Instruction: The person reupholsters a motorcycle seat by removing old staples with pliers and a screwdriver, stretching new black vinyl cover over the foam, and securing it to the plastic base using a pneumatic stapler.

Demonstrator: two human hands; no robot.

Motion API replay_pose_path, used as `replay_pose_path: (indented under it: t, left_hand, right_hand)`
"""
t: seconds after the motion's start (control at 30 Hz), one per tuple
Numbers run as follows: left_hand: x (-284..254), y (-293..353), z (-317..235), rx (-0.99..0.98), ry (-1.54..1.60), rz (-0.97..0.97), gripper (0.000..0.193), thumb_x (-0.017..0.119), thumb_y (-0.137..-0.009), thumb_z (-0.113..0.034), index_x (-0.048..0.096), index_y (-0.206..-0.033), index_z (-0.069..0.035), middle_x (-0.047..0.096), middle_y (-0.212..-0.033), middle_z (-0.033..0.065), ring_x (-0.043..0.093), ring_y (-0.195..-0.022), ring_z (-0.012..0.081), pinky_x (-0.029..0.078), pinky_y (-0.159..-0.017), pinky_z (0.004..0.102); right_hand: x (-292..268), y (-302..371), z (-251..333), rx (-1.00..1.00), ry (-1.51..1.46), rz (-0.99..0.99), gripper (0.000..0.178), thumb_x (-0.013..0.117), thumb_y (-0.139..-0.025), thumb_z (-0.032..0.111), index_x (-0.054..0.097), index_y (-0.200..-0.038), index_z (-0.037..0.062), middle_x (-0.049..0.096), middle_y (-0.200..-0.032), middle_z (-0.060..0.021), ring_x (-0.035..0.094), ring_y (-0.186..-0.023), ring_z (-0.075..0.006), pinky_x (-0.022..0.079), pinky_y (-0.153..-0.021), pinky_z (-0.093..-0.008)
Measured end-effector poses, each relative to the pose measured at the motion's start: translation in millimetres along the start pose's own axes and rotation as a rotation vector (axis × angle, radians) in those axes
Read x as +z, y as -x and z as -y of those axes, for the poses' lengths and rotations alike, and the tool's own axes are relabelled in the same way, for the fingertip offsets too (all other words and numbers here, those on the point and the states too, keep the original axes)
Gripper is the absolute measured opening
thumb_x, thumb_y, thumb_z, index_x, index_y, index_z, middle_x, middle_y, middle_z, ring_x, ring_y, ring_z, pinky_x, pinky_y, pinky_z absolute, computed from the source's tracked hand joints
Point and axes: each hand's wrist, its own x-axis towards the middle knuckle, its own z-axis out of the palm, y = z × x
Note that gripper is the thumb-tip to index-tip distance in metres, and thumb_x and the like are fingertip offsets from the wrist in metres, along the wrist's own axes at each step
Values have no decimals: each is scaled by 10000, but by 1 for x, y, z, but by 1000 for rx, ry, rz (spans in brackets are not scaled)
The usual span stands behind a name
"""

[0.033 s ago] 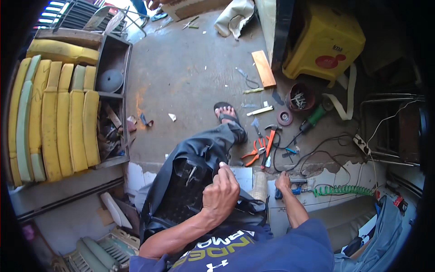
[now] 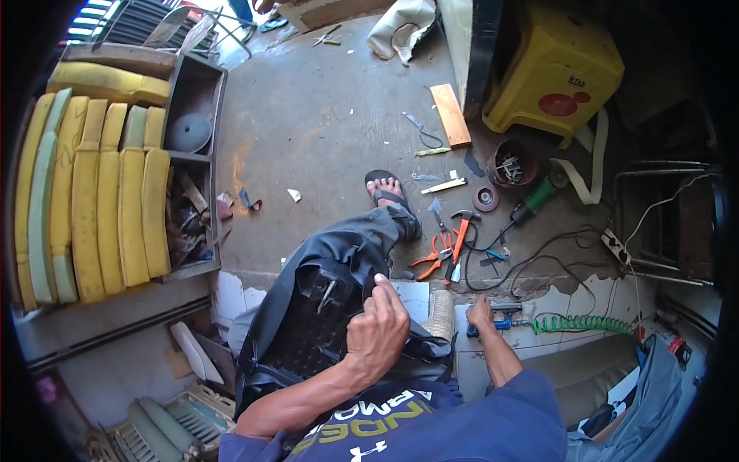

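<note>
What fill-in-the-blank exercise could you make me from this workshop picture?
1. The person's right hand is at a blue pistol-shaped tool beside a coiled plastic hose coloured ____.
2. Long yellow foam pads are lined up on the ____ side of the picture.
3. Orange-handled metal pliers lie beside an orange-handled claw ____.
4. The plastic stool at upper right is coloured ____.

Missing words: green; left; hammer; yellow.

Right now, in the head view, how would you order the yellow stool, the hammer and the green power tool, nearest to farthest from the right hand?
1. Hammer: just ahead of the right hand, slightly left.
2. Green power tool: farther ahead, to the right.
3. Yellow stool: farthest, ahead and right.
</note>
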Motion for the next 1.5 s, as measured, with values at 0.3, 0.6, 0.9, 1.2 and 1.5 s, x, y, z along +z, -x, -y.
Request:
replay_pose_path:
  t: [0.3,0.6,0.9,1.2,1.5]
  left_hand:
    - [-3,7,-23,-249,260,156,673,641,-989,-308,453,-1422,171,571,-959,129,674,-546,188,538,-427,319]
    - [0,20,-31,-284,234,85,599,634,-944,-218,500,-1377,173,579,-892,116,686,-634,187,563,-522,286]
    - [11,10,-32,-305,231,-3,546,604,-938,-185,530,-1349,167,576,-880,116,681,-646,199,567,-544,300]
    - [3,22,-35,-295,337,-30,521,603,-926,-102,519,-1346,194,578,-958,156,677,-704,232,569,-583,314]
    - [13,24,-34,-298,393,-67,478,583,-928,-32,514,-1330,218,571,-964,179,673,-700,245,567,-569,335]
  right_hand:
    - [49,16,-72,290,-35,2,630,728,-847,100,401,-1383,41,546,-1361,-260,533,-1300,-429,481,-1070,-481]
    - [29,0,-104,-158,378,-16,594,604,-943,24,342,-1475,8,586,-1286,-277,535,-1269,-440,495,-1040,-486]
    - [-25,-37,-75,-552,78,325,841,834,-713,292,448,-1396,-11,678,-1244,-249,633,-1229,-413,517,-1023,-455]
    - [-256,131,174,-1252,-572,-124,305,803,-806,117,738,-1071,-20,781,-971,-153,769,-860,-224,590,-776,-359]
    - [-307,188,230,-1423,-50,-100,258,791,-785,210,722,-967,41,728,-839,-210,727,-781,-393,587,-695,-450]
